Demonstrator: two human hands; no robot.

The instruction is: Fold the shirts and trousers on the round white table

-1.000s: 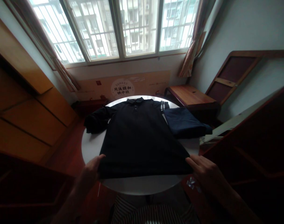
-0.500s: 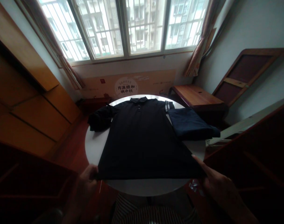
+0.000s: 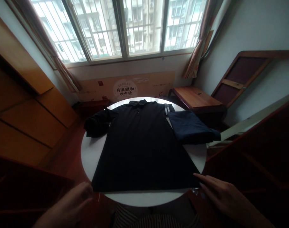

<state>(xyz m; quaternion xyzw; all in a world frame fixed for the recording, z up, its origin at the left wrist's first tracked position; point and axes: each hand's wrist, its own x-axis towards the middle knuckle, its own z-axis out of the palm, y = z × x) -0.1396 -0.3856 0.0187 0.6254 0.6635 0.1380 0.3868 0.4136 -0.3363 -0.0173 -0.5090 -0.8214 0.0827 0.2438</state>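
Note:
A black short-sleeved polo shirt (image 3: 142, 145) lies spread front side up, its collar at the far side and its hem towards me. White stripes mark the right sleeve. At the left hem corner, my left hand (image 3: 78, 196) is closed with its fingertips on the fabric. My right hand (image 3: 220, 193) grips the right hem corner, its index finger stretched along the cloth and the thumb below. Between them the hem runs almost straight across. A folded dark blue garment (image 3: 190, 126) lies beside the right sleeve. Near the left sleeve sits a bundled black garment (image 3: 97, 123).
Everything lies on a round white table (image 3: 135, 200). Behind it are a low wooden side table (image 3: 196, 96), a printed banner (image 3: 94, 90) and a barred window (image 3: 139, 28). Wooden cabinets (image 3: 35, 117) line the left. Dark red furniture (image 3: 265, 164) flanks my right.
The view has shifted slightly, so the table and clothes appear lower and further left. My right fingers look straighter on the hem corner. The shirt stays spread out.

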